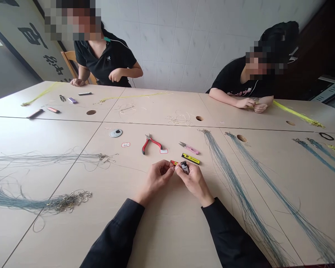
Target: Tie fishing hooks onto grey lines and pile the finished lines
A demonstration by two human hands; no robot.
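Observation:
My left hand (160, 175) is closed in a pinch. A thin fishing line (128, 168) runs to it from a bundle of hooked lines (100, 158) on the left. Close beside it, my right hand (194, 178) grips a lighter (184, 167) whose dark metal top shows above the fingers. The two hands' fingertips nearly meet. Just behind them lies a small red and yellow object (173, 163), partly hidden. Beyond my hands are a yellow lighter (191, 159), pink thread snips (189, 147) and red-handled pliers (151, 143).
Blue-green line bundles with hooks lie at the left (22, 200) and right (234, 178). A round metal disc (115, 133) and small labels sit farther back. Two people sit across the table (167, 230); the right one (242, 85) handles something small. Yellow line bundles (296, 112) lie near them.

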